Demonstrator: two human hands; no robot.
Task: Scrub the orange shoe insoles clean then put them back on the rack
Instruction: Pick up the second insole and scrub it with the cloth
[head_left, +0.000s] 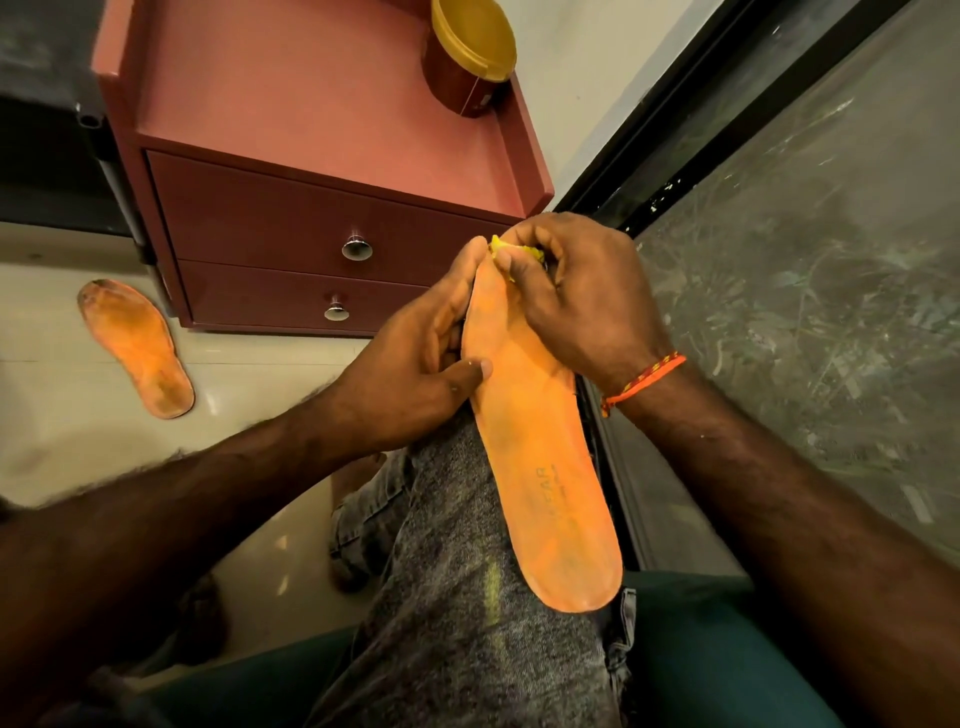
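Orange foam shoe insole (540, 467) lies lengthwise along the person's knee, which is clad in grey speckled denim (457, 597); its heel end is nearest the camera and its toe end points away toward the cabinet. Faint dark lettering shows on the heel half. The left hand (415, 364) grasps the insole's left edge near the toe half, thumb pressed flat on the top surface and fingers curled behind the edge. The right hand (576, 291) is closed around a small yellow scrubbing pad (519, 253), fingers bunched over it and pressing it against the insole's toe tip. Only a sliver of the pad shows between the fingers. An orange and red braided thread band (641, 382) circles the right wrist.

A second orange insole (136, 347), darkened with grime at both ends, lies flat on the pale glossy floor tiles (78, 441) to the left, well apart from the hands and just beside the cabinet's near left corner.

Beyond the hands stands a small reddish-brown wooden cabinet (311, 130) with a raised rim around its top and two drawers, each with a round silver knob (357, 248). On its far right corner sits a round brown tub with a yellow lid (467, 52), tilted in this wide-angle view. To the right runs a dark-framed panel of grey, scratched-looking glass (805, 260).
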